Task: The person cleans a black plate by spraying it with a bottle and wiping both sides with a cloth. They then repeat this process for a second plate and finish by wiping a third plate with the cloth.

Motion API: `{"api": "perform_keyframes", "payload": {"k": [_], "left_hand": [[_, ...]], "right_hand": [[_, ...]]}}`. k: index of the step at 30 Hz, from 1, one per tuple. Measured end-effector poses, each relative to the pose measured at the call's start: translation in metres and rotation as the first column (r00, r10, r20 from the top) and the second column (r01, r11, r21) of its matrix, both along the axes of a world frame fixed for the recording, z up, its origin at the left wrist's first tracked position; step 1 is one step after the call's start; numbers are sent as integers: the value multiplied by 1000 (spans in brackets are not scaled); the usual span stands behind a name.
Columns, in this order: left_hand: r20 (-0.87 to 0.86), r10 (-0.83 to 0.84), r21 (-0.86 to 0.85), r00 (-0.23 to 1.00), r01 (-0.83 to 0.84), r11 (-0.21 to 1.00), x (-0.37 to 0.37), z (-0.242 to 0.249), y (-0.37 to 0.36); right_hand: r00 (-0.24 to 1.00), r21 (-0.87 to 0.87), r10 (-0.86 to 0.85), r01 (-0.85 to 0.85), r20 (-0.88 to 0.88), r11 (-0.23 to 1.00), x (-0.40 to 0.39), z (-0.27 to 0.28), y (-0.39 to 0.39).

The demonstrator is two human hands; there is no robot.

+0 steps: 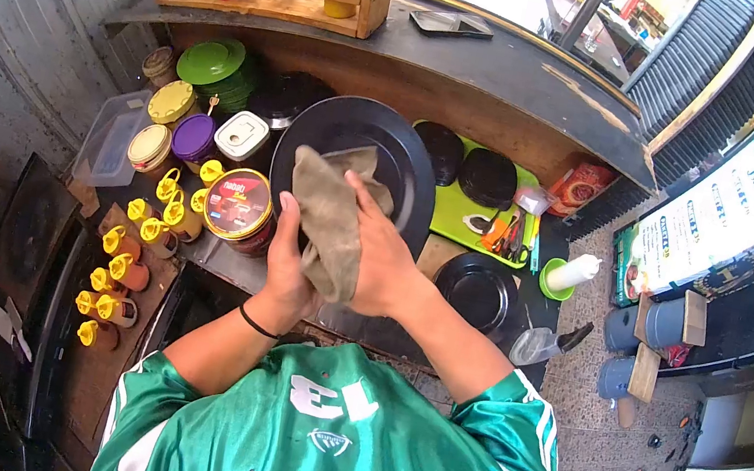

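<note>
A crumpled olive-brown cloth (325, 217) is bunched between my two hands, in front of a large black plate (316, 125). My left hand (289, 269) holds the cloth from the left, thumb up, its other fingers mostly hidden behind the fabric. From the right, my right hand (383, 259) presses on the cloth, fingers pointing up toward the plate. The cloth covers part of the plate's inside. Whether the plate is held or rests on something beneath is hidden. Left of my hands stands a round tub (240, 205) with a red-brown lid.
Yellow-capped bottles (159, 237), lidded tubs (194, 137) and green plates (215, 69) crowd the left. Rightward are a lime-green tray (469, 219) with black dishes and utensils, another black plate (475, 294) and a white squeeze bottle (574, 273). A raised shelf (514, 69) borders the back.
</note>
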State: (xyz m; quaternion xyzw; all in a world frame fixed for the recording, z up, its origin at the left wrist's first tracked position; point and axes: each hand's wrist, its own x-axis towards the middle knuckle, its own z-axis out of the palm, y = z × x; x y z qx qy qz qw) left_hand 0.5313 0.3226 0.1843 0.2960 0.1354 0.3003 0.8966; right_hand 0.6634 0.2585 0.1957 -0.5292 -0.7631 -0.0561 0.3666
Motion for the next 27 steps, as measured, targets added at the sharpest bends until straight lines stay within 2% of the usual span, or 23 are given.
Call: {"api": "perform_keyframes", "payload": {"k": [2, 3, 5, 6, 8, 10, 12, 13, 15, 16, 17, 18, 19, 21, 22, 24, 25, 26, 27], "left_hand": [[-50, 33, -71, 998, -37, 997, -1, 6, 6], [26, -19, -120, 999, 22, 993, -3, 0, 14], [221, -142, -176, 965, 183, 967, -6, -5, 30], [222, -144, -176, 964, 185, 967, -3, -4, 29], [197, 40, -162, 980, -8, 987, 5, 13, 17], [255, 8, -155, 967, 32, 987, 5, 14, 17], [226, 63, -49, 972, -54, 997, 10, 18, 13], [232, 69, 12, 970, -74, 997, 14, 12, 11], [206, 70, 45, 976, -81, 996, 28, 1, 6], [187, 71, 84, 980, -88, 993, 34, -1, 4], [195, 3, 40, 981, -11, 999, 37, 0, 2], [199, 0, 42, 980, -9, 999, 40, 2, -9], [174, -18, 20, 985, 15, 1000, 42, 8, -26], [174, -72, 12, 982, 71, 997, 46, 5, -35], [133, -44, 35, 990, 40, 999, 46, 10, -28], [225, -230, -49, 947, 247, 968, 35, 6, 5], [130, -125, -7, 984, 127, 992, 30, 23, 11], [249, -268, -68, 931, 293, 954, 25, 25, 24], [215, -152, -47, 965, 165, 985, 22, 29, 26]], "right_hand": [[993, -136, 93, -82, 78, 987, 2, 1, -12], [995, -82, 85, -81, 47, 993, 1, 4, -21], [996, -102, 92, -90, 15, 991, 7, -2, -36], [995, -124, 98, -99, -14, 987, 13, -5, -42], [998, -112, 66, -67, -12, 991, 28, -13, -49], [999, -97, 36, -38, -15, 995, 35, -12, -50], [952, -30, -265, 272, 150, 962, 42, -3, -44], [953, -32, -265, 273, 147, 962, 46, -4, -40], [833, 22, -527, 531, 170, 847, 55, -7, -31], [831, 28, -528, 532, 172, 846, 56, -1, -27], [793, 48, -574, 578, 205, 815, 52, 9, -22], [750, 69, -618, 622, 236, 780, 49, 17, -16], [773, 126, -623, 611, 117, 781, 46, 24, -7], [833, 106, -551, 544, 51, 833, 35, 31, 0], [874, 61, -486, 484, 26, 873, 30, 32, -3], [981, -85, -193, 194, 10, 977, 18, 32, -18], [990, -70, -141, 140, -6, 988, 6, 28, -22], [992, -86, -122, 125, 31, 988, 0, 21, -28], [994, -35, -90, 92, 68, 995, -4, 18, -36]]}}
